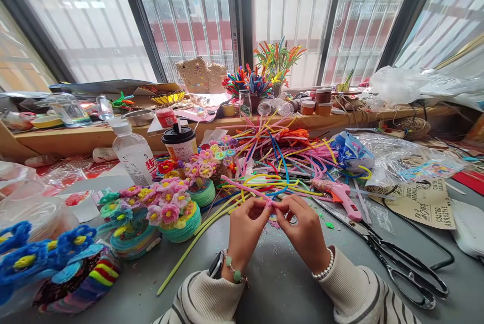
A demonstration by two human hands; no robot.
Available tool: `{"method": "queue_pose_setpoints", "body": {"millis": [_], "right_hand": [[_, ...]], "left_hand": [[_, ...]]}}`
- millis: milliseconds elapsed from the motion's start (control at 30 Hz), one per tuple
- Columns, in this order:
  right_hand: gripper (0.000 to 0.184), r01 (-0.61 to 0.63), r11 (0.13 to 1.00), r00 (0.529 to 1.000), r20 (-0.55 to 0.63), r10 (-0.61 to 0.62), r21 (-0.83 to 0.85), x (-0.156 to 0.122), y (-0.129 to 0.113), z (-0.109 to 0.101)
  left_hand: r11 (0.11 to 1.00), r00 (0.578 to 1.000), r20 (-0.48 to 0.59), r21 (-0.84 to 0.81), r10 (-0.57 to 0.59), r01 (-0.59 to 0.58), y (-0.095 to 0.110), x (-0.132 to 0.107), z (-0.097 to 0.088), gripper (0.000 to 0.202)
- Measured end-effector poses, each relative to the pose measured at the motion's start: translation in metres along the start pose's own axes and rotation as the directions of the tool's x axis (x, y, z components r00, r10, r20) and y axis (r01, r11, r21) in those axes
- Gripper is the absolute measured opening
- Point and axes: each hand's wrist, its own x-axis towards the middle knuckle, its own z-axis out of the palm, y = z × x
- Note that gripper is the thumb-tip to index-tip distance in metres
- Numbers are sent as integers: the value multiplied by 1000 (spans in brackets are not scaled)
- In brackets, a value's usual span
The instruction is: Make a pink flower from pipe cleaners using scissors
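Close together over the grey table, my left hand (247, 220) and my right hand (301, 220) both pinch a pink pipe cleaner (245, 186). One free end of it sticks out to the upper left, past my left fingers. The part between my fingertips is bunched small and mostly hidden by them. Just behind my hands lie loose yellow and blue pipe cleaners (287, 163). A pink glue gun (342, 195) rests to the right of my right hand, near large black-handled scissors (404, 258).
Pots of pipe-cleaner flowers (177, 213) stand on the left, with blue flowers (49, 253) nearest. Behind them are a clear bottle (132, 152) and a black-lidded cup (179, 142). A heap of pink pipe cleaners (313, 155), a blue packet (351, 150) and sandpaper (419, 203) lie at the back and right.
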Motion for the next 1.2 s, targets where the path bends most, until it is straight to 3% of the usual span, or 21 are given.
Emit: {"method": "queue_pose_setpoints", "body": {"millis": [167,233,300,367,433,500,567,700,833,1000,1100,1200], "right_hand": [[13,33,999,999,-41,-32,21,-1,-2,-1],[13,-49,989,999,0,49,138,3,-2,-5],[16,-220,920,975,86,203,323,7,1,-9],[24,-433,758,899,181,398,488,12,6,-12],[31,-600,542,794,355,494,588,14,10,-13],[32,-702,338,702,531,473,627,15,13,-13],[27,-751,176,645,650,402,637,15,14,-13],[14,-769,18,607,721,335,639,14,10,-16],[9,-756,-22,608,713,349,654,14,10,-19],[9,-730,14,630,665,402,683,15,12,-20],[11,-692,93,668,586,460,716,16,12,-19],[12,-629,229,731,465,499,743,16,11,-17]], "left_hand": [[999,1000,0,-13,-31,31,2,-1,1,15],[998,1000,1,-58,-24,24,2,0,1,16],[990,1000,4,-135,-25,25,2,1,0,20],[975,998,36,-215,-47,54,2,2,-1,24],[957,987,135,-267,-82,117,4,3,-2,24],[940,958,262,-281,-117,191,7,3,-3,25],[929,927,344,-272,-148,249,11,2,-4,27],[919,889,421,-249,-183,307,15,1,-5,26],[898,866,472,-294,-161,327,16,0,-6,24],[857,846,515,-368,-137,362,18,-2,-6,25],[867,872,471,-370,-135,334,17,-2,-5,24],[889,909,399,-362,-124,281,13,0,-4,24]]}}
